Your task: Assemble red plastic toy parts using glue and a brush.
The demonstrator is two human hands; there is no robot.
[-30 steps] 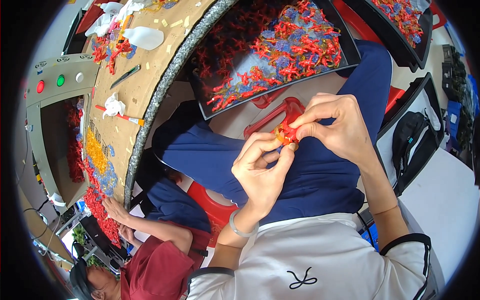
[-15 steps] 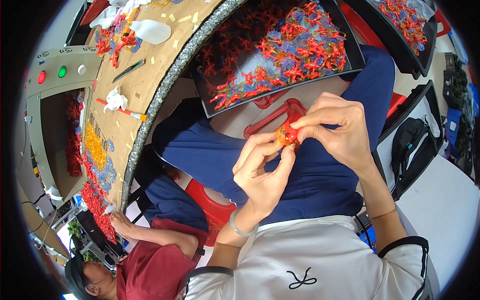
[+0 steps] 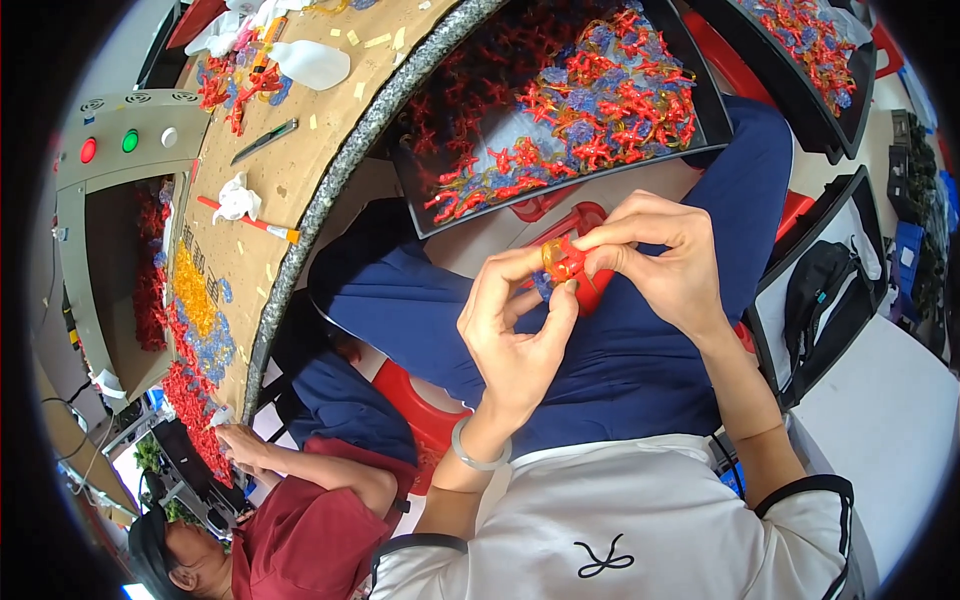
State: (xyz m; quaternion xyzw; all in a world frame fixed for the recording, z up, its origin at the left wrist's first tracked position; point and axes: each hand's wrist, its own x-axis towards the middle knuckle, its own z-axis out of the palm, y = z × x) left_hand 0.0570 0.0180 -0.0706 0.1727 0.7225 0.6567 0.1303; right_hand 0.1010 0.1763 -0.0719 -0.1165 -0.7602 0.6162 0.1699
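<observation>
Above my lap, both hands meet at a small soft-looking plastic piece (image 3: pixel 563 260) in see-through red, amber and blue. My left hand (image 3: pixel 515 325) pinches its amber and blue side between thumb and fingers. The thumb and forefinger of my right hand (image 3: pixel 665 260) grip the red end. Fingertips cover part of the piece, so its full shape is hidden. Just beyond my hands, a black tray (image 3: pixel 713 115) holds a heap of similar red, blue and amber pieces (image 3: pixel 600 110), many of them branching figures.
At left stands a paper-covered table (image 3: pixel 285 160) with a cutter knife (image 3: pixel 265 140), a white bottle (image 3: pixel 312 64), an orange-tipped brush (image 3: pixel 270 229) and piles of coloured pieces. A co-worker in a red shirt (image 3: pixel 310 520) reaches onto it. Another black tray (image 3: pixel 855 90) sits far right.
The piece has turned between my fingers, and its blue part now shows by my left fingertips. Both hands have shifted slightly left. The co-worker's hand stays by the red pile.
</observation>
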